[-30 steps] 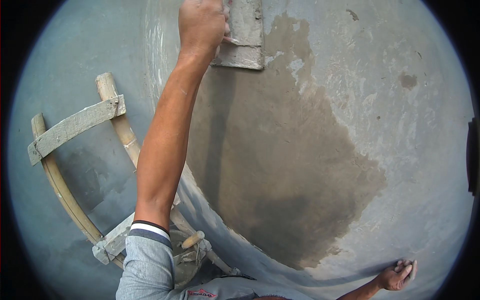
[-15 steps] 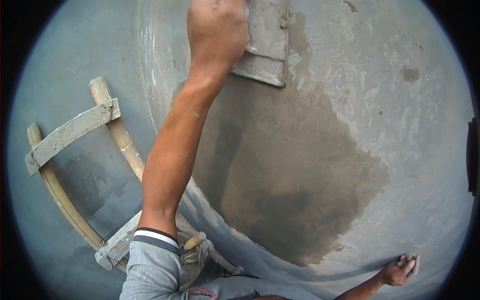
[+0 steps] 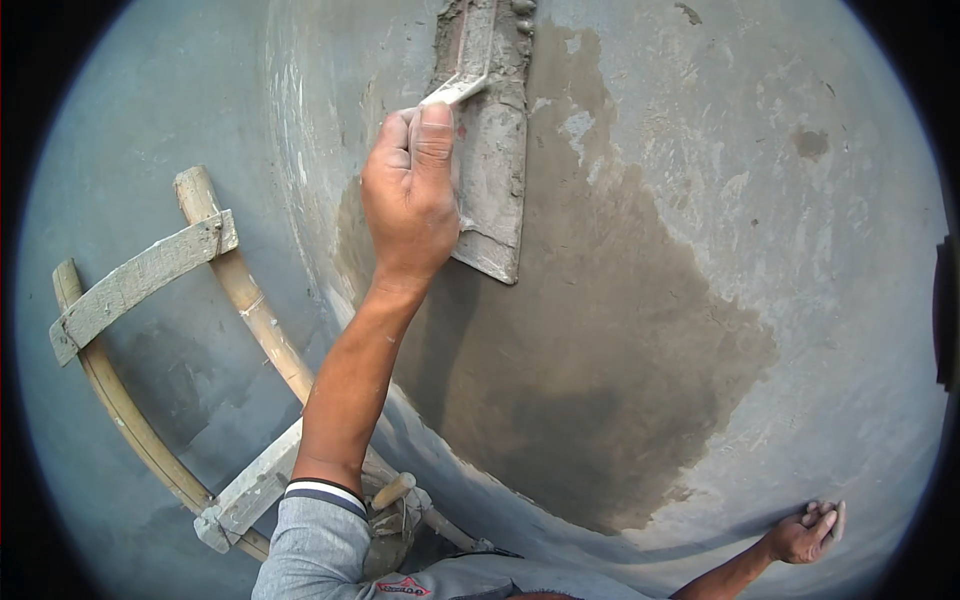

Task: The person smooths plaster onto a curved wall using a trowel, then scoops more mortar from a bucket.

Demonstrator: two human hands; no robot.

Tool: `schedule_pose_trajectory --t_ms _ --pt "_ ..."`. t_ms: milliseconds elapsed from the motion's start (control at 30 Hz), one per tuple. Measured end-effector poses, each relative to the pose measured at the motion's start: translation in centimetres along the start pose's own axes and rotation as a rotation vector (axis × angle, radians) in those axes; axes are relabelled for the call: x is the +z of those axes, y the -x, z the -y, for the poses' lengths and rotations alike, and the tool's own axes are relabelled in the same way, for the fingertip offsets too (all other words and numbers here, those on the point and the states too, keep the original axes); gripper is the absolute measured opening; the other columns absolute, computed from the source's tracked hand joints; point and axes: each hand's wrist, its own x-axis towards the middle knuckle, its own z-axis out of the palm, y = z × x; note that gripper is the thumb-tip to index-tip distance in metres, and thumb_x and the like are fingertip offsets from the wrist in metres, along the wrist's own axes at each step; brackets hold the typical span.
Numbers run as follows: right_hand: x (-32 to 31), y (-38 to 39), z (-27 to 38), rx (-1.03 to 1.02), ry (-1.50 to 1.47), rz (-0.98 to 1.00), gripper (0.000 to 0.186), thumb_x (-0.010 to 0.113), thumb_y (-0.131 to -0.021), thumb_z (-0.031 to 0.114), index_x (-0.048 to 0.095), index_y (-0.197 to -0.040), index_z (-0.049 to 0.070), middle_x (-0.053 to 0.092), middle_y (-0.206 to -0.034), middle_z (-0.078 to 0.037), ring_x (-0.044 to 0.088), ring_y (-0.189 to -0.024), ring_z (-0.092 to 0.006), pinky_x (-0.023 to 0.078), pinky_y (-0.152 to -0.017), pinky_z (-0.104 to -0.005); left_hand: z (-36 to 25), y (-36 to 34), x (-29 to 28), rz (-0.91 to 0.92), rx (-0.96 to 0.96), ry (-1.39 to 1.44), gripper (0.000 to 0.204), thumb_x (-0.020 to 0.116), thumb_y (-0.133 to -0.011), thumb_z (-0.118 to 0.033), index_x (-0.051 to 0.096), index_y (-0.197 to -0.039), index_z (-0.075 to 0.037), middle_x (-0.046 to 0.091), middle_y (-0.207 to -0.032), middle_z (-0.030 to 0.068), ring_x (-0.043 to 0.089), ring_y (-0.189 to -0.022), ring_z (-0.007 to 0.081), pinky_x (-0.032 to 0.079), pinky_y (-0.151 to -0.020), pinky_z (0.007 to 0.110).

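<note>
We see the left hand (image 3: 412, 205) closed around the pale handle (image 3: 458, 90) of a trowel (image 3: 492, 190), its thumb pressed along the near end and its fingers wrapped over the far side, partly hidden. The mortar-smeared trowel lies over the upper part of a damp brown patch (image 3: 570, 330) on the grey wall (image 3: 790, 270), its top end cut off; we cannot tell whether the blade lies flat against the wall. Well apart, at lower right, we see the right hand (image 3: 805, 533) with fingers loosely curled; we cannot tell whether they hold anything. A wooden ladder (image 3: 250, 300) stands left of the forearm.
</note>
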Motion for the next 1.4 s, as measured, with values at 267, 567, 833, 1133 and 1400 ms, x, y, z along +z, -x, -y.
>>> schedule_pose_trajectory --t_ms 267,567,833,1133,1400 --pt "0.6 0.2 0.0 0.056 0.016 -0.01 0.023 0.046 -0.095 0.008 0.056 -0.107 -0.008 0.045 -0.068 -0.007 0.034 -0.057 -0.0103 0.036 -0.06 -0.0251 -1.0 -7.8 -0.2 -0.055 0.096 -0.177 0.04 0.05 -0.097 -0.038 0.056 -0.076 -0.004 0.047 -0.058 -0.0019 0.042 -0.053 0.009 0.036 -0.049 0.029" --pt "-0.3 0.0 -0.4 0.035 0.035 0.065 0.023 0.047 -0.095 0.01 0.057 -0.107 -0.006 0.046 -0.068 -0.005 0.035 -0.057 -0.0093 0.036 -0.058 -0.0248 -1.4 -2.8 -0.1 0.162 0.168 -0.336 0.032 0.059 -0.092 -0.035 0.06 -0.089 -0.002 0.056 -0.06 0.0031 0.053 -0.052 0.0114 0.043 -0.05 0.028" --pt "-1.5 -0.3 -1.0 -0.009 -0.102 0.184 0.022 0.046 -0.095 0.009 0.057 -0.107 -0.006 0.046 -0.07 -0.006 0.035 -0.057 -0.0086 0.036 -0.057 -0.0243 1.0 1.0 -3.3 0.267 0.4 -0.418 0.031 0.062 -0.09 -0.034 0.057 -0.09 -0.004 0.057 -0.06 0.0051 0.057 -0.049 0.0164 0.047 -0.05 0.028" --pt "0.0 0.2 -0.5 -0.014 0.033 0.057 0.022 0.047 -0.093 0.008 0.058 -0.105 -0.007 0.046 -0.069 -0.006 0.035 -0.057 -0.01 0.036 -0.056 -0.024 -3.7 -4.5 3.2 0.197 0.607 -0.465 0.035 0.062 -0.089 -0.038 0.054 -0.08 -0.005 0.052 -0.045 0.0054 0.054 -0.037 0.0199 0.042 -0.036 0.03" --pt "0.8 0.3 -0.1 0.019 0.091 -0.008 0.022 0.049 -0.094 0.01 0.058 -0.105 -0.006 0.047 -0.069 -0.005 0.036 -0.057 -0.0097 0.035 -0.056 -0.0233 -1.5 0.9 0.8 0.245 0.387 -0.365 0.03 0.062 -0.09 -0.031 0.057 -0.088 -0.001 0.057 -0.065 0.0086 0.055 -0.051 0.0156 0.044 -0.049 0.028"
